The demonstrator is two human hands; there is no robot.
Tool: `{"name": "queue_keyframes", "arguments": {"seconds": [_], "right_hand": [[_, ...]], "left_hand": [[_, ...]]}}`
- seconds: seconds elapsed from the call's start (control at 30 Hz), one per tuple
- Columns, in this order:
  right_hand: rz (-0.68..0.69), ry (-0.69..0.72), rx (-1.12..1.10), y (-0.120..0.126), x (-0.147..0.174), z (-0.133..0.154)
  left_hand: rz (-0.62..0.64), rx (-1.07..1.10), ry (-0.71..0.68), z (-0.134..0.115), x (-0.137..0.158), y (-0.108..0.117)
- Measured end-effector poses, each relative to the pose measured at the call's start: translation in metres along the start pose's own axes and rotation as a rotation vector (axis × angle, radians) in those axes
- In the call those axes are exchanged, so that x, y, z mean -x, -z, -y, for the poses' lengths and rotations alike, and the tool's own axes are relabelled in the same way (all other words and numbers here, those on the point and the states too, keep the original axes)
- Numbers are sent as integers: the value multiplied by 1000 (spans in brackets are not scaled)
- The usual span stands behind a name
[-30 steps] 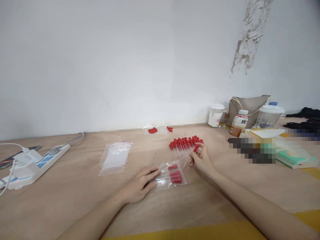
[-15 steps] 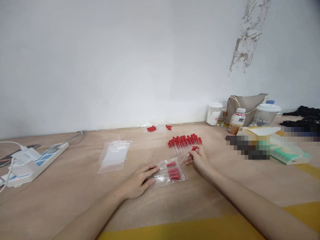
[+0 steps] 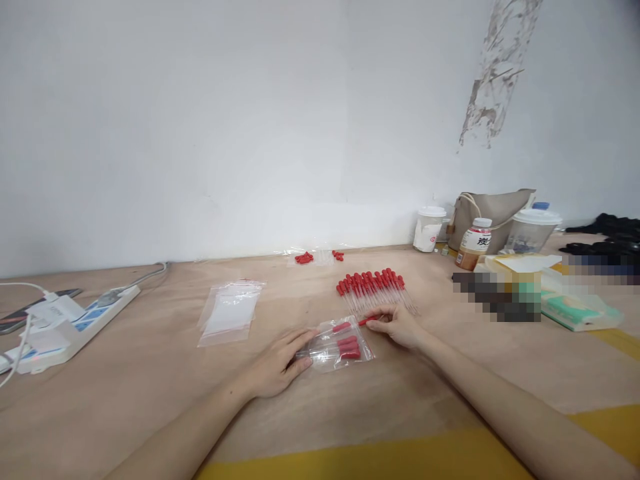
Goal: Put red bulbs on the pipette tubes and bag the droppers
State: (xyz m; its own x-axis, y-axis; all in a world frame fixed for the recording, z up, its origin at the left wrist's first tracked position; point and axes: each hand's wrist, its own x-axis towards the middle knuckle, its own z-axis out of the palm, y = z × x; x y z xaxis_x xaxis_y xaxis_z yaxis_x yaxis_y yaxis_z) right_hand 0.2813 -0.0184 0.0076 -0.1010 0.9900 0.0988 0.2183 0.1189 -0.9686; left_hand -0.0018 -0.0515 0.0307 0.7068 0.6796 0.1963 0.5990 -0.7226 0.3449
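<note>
My left hand (image 3: 283, 363) holds down the left end of a clear zip bag (image 3: 327, 360), thumb and fingers on its plastic. Inside the bag lie several glass droppers with red rubber bulbs (image 3: 349, 347), bulbs toward the right, tubes toward my left hand. At the bag's right end, my right hand (image 3: 400, 327) pinches another dropper (image 3: 369, 321) by its red bulb. Its tube is hard to make out, so I cannot tell how far it reaches into the bag. Just behind my right hand lies a row of red-bulbed droppers (image 3: 373, 283), tubes pointing toward me.
A stack of flat zip bags (image 3: 230, 313) lies left of my hands. Small red bulbs (image 3: 304, 258) sit on plastic near the wall. A power strip (image 3: 85, 327) is at left. A lidded cup (image 3: 429, 230), bottle (image 3: 474, 243), grey bag (image 3: 500, 210) and green packet (image 3: 575, 307) stand right.
My right hand has brought the dropper down and left from beside the row to the bag's right end, its bulb now level with the bag. My left hand stays put.
</note>
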Motion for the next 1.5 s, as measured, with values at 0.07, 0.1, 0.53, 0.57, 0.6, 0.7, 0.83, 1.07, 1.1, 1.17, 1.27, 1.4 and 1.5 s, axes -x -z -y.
{"name": "queue_keyframes", "arguments": {"seconds": [0.07,0.1,0.53,0.57,0.6,0.7,0.83,1.07,1.1,1.17,1.27,1.4,1.5], "right_hand": [[27,46,70,0,-1,0],[23,73,101,-1,-2,0],[21,376,465,-5,3,4],[23,392,466,-5,3,4],[37,396,450,-5,3,4],[153,351,363,-7,2,3],[190,282,267,-13,2,2],[101,388,435,-21,6,7],[113,395,418,-21,6,7],[141,370,330,-19,5,5],[133,308,239,-18,1,-1],[63,318,312,-21,2,-4],[139,366,318,-24,5,-1]], "left_hand": [[-2,3,-2,-1,0,1],[-2,3,-2,-1,0,1],[-18,-12,-2,-1,1,0],[-17,-12,0,-1,1,0],[-14,-13,3,-1,1,0],[-8,-17,5,1,2,-1],[-16,-22,2,2,1,-2],[-13,-14,-5,0,1,-1],[-16,-11,-7,0,1,-1],[-28,-1,-13,1,1,-1],[-40,7,-12,2,1,-2],[-40,4,-10,3,1,-3],[-38,6,-18,3,1,-4]]}}
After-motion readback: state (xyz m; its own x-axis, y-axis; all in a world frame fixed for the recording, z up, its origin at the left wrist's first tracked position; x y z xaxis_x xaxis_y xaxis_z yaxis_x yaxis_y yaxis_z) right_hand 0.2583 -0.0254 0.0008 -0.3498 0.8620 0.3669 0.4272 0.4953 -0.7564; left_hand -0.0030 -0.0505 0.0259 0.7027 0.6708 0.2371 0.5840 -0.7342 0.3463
